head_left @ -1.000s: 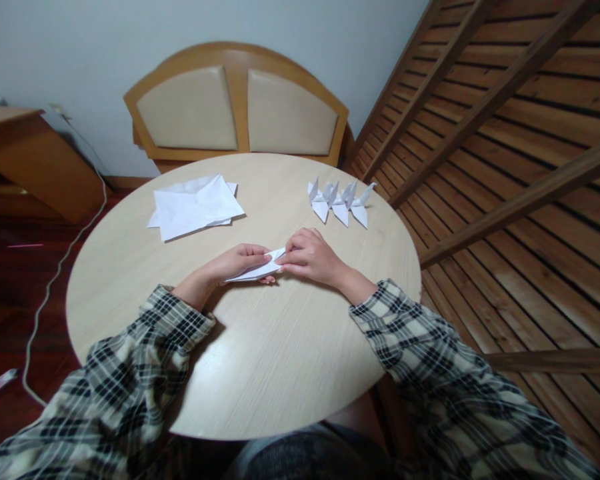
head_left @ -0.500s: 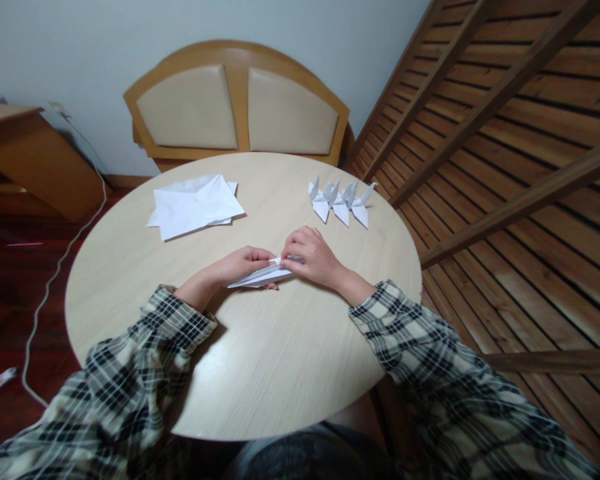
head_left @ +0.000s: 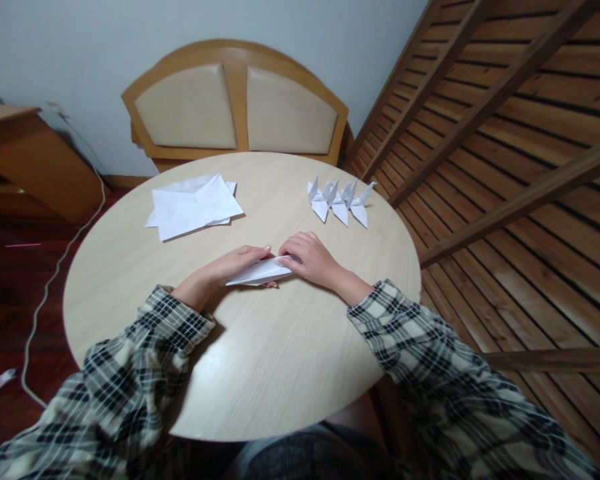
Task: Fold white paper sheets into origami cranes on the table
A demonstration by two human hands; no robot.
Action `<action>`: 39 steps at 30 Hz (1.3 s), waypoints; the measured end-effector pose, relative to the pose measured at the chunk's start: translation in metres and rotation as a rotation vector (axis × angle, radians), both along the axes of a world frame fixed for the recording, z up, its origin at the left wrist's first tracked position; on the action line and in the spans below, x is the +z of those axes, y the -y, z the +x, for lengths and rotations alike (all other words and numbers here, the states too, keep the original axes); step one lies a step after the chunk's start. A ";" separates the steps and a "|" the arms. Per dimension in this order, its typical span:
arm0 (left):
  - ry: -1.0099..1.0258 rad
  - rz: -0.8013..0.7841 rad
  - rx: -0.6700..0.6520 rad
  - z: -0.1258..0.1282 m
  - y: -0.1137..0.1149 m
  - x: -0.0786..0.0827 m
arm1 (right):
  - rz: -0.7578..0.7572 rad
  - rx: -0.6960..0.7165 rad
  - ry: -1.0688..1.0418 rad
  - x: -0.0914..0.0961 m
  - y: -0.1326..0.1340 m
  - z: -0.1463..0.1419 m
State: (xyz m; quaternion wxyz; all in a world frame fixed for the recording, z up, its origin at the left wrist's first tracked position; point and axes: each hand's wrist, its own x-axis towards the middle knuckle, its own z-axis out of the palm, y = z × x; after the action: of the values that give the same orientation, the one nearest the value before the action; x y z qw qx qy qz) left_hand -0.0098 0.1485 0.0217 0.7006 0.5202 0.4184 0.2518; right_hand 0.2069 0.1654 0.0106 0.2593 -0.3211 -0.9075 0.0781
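A narrow, pointed piece of folded white paper (head_left: 258, 273) lies on the round light-wood table (head_left: 260, 360) between my hands. My left hand (head_left: 235, 263) grips its left part, fingers curled over the top edge and thumb under it. My right hand (head_left: 307, 259) pinches the right end, fingers pressed together on the fold. Both sleeves are plaid.
A loose stack of white paper sheets (head_left: 193, 205) lies at the table's back left. Several finished white paper cranes (head_left: 341, 201) stand in a row at the back right. A wooden chair (head_left: 235, 107) stands behind the table; a slatted wooden frame (head_left: 505, 133) leans at the right.
My right hand has slid slightly down along the folded paper's right end, flattening it closer to the table. My left hand stays put.
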 end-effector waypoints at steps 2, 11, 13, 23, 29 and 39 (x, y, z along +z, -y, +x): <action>0.064 -0.023 0.027 0.000 -0.001 0.000 | -0.012 -0.026 -0.007 -0.001 0.000 -0.001; 0.409 -0.069 0.230 -0.006 -0.013 -0.003 | -0.040 -0.269 -0.387 -0.002 0.000 -0.001; 0.394 0.023 0.291 0.003 -0.012 -0.006 | -0.077 -0.305 -0.465 -0.004 0.001 -0.003; -0.005 0.611 0.439 0.050 0.005 -0.024 | -0.181 -0.456 -0.491 -0.008 0.014 -0.018; -0.069 0.685 0.448 0.048 0.004 -0.027 | -0.296 -0.522 -0.522 -0.011 0.017 -0.022; 0.019 0.769 0.660 0.054 -0.009 -0.029 | -0.411 -0.515 -0.753 -0.025 0.011 -0.039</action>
State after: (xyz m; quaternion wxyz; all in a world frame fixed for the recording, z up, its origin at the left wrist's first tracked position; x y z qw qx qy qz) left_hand 0.0437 0.1576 -0.0074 0.3449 0.5784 0.4312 0.6004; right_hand 0.1684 0.1542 -0.0141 0.5110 -0.5288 -0.6080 0.2993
